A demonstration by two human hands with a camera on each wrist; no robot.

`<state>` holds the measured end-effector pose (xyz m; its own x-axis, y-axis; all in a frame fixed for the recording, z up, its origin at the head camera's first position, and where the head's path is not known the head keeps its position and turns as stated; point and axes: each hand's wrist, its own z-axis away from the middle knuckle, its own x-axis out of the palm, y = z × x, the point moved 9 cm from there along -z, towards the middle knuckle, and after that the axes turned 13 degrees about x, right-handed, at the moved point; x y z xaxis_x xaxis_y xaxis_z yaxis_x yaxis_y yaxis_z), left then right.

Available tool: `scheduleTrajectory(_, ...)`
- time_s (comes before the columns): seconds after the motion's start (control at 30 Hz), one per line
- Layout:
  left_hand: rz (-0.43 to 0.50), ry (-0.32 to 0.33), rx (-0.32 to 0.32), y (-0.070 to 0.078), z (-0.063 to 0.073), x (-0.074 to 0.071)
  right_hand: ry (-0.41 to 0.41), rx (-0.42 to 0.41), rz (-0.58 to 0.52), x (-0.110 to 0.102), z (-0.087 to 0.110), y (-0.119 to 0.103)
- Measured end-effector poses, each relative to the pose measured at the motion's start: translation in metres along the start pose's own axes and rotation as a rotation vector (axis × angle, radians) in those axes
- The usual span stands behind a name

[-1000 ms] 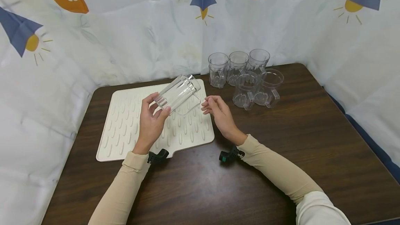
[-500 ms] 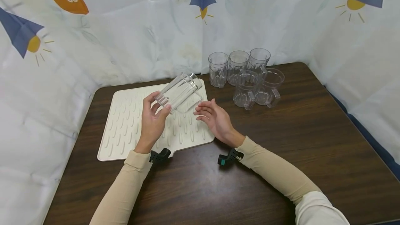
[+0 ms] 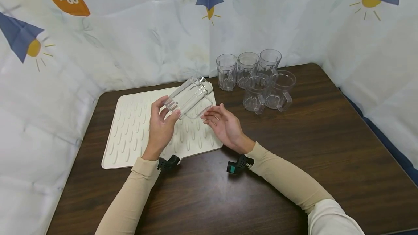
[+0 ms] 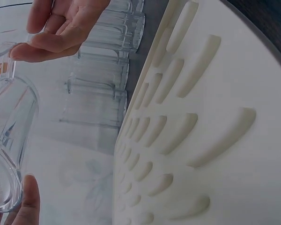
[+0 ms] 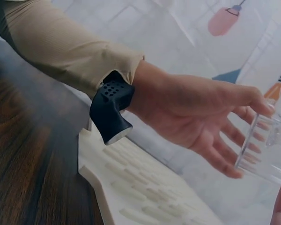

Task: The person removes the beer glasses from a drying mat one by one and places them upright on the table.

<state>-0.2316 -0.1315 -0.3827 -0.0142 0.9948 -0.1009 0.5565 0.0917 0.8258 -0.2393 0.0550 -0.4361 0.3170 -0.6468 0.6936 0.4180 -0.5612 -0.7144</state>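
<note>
In the head view my left hand (image 3: 161, 128) grips a clear mug (image 3: 187, 99) by its base end. The mug is tilted over the pale ridged drying mat (image 3: 130, 130), its mouth toward the upper right and its handle underneath. My right hand (image 3: 226, 124) is beside the handle, fingers loosely bent. In the left wrist view the right hand (image 4: 65, 28) has a fingertip at the handle of the mug (image 4: 14, 122); whether it touches is hard to tell. From the right wrist view, the left hand's thumb and fingers (image 5: 222, 157) lie around the mug's base.
Several clear mugs (image 3: 226, 71) stand upright in a group at the back right of the dark wooden table (image 3: 294, 148). The drying mat covers the table's back left. A patterned white curtain (image 3: 147, 39) hangs behind and at both sides.
My right hand has moved left and turned its palm upward, coming close to the mug's handle. My left hand and the tilted mug have shifted only slightly to the right.
</note>
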Motion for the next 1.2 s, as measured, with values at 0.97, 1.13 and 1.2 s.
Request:
scheduleTrajectory(0.97, -0.025, -0.059, -0.036, -0.009, 0.005, 0.011, 0.029, 0.073, -0.208, 0.010, -0.009, 0.001)
scheduleTrajectory(1.13, -0.038, -0.058, -0.039, -0.011, 0.006, 0.011, 0.068, 0.082, -0.242, 0.007, -0.009, 0.003)
scheduleTrajectory(1.2, -0.044, -0.057, -0.043, -0.012, 0.006, 0.011, 0.062, 0.083, -0.246, 0.007, -0.009, 0.003)
